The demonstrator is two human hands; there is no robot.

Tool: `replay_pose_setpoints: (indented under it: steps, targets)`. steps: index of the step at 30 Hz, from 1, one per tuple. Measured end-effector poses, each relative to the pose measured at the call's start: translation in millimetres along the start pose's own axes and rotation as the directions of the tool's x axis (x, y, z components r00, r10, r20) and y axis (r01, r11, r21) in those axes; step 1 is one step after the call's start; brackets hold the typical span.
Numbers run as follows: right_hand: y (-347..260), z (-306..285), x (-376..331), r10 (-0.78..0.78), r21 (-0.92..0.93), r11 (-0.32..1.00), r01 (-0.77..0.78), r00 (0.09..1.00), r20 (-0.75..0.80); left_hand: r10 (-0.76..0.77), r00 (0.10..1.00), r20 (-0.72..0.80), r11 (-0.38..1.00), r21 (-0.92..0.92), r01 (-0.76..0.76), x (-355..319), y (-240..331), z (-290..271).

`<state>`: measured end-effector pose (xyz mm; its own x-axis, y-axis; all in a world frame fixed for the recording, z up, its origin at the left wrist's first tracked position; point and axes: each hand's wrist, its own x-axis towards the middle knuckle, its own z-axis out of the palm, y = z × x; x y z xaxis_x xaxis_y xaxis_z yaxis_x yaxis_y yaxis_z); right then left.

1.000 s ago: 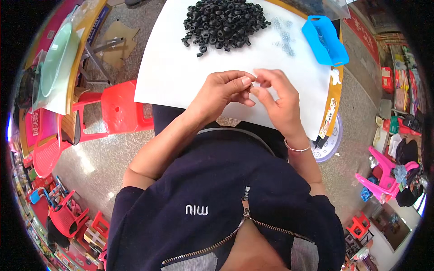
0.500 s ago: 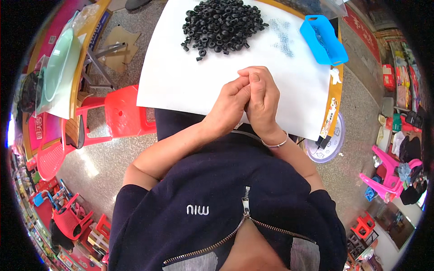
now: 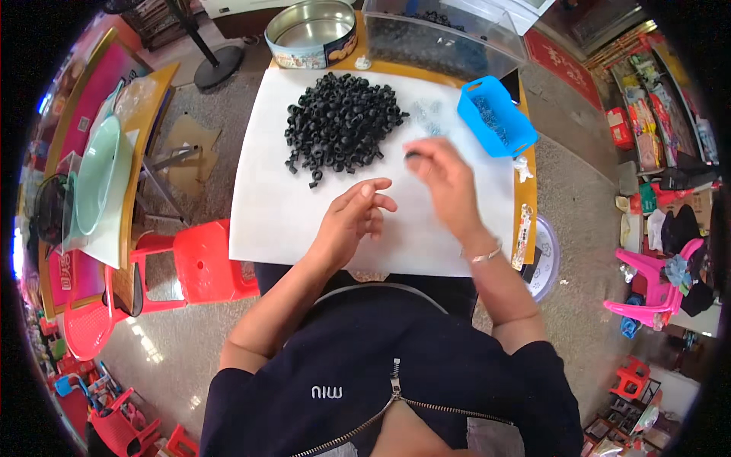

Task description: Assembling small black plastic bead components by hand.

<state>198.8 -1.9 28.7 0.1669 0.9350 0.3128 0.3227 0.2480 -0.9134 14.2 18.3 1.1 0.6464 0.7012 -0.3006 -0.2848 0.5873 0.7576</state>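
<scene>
A heap of small black plastic rings [image 3: 340,126] lies on a white sheet [image 3: 282,206] covering the table. My right hand [image 3: 443,183] is raised over the sheet right of the heap, a small black piece pinched at its fingertips. My left hand [image 3: 352,221] rests lower on the sheet with fingers loosely spread and nothing in it. A little scatter of small metal parts [image 3: 428,114] lies just beyond my right hand. A blue plastic tray [image 3: 496,116] holding more small metal parts stands at the sheet's far right corner.
A round metal tin [image 3: 312,32] and a clear plastic box [image 3: 442,34] stand at the table's far edge. A red plastic stool [image 3: 199,263] is at my left, a side table with a green basin [image 3: 95,175] beyond it. Shelves and pink chairs [image 3: 655,282] crowd the right.
My hands were pressed together near the sheet's near edge. They have since parted; my right hand has reached forward toward the metal parts with a black piece, and the left has opened.
</scene>
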Motion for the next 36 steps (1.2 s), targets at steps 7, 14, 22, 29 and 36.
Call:
replay_pose_setpoints:
  steps: [7,14,22,29,36]
  targets:
    - [22,-83,178,-0.343,-0.549,0.817,0.176,0.913,-0.218,0.009,0.998,0.067,0.996,-0.094,-0.003,17,-7,-30]
    - [41,-41,142,-0.517,-0.639,0.653,0.407,0.856,0.017,0.028,0.988,0.152,0.948,-0.316,0.021,19,-10,-46]
    - [82,18,55,-0.119,-0.452,0.887,0.097,0.993,-0.021,-0.005,0.988,0.157,0.966,-0.255,0.045,21,-9,-42]
    - [89,27,72,-0.266,-0.57,0.809,0.139,0.953,-0.145,-0.005,0.987,0.16,0.97,-0.241,0.044,21,-8,-42]
    - [93,28,82,-0.313,-0.652,0.722,0.232,0.95,-0.008,-0.011,0.986,0.165,0.965,-0.258,0.054,22,-9,-42]
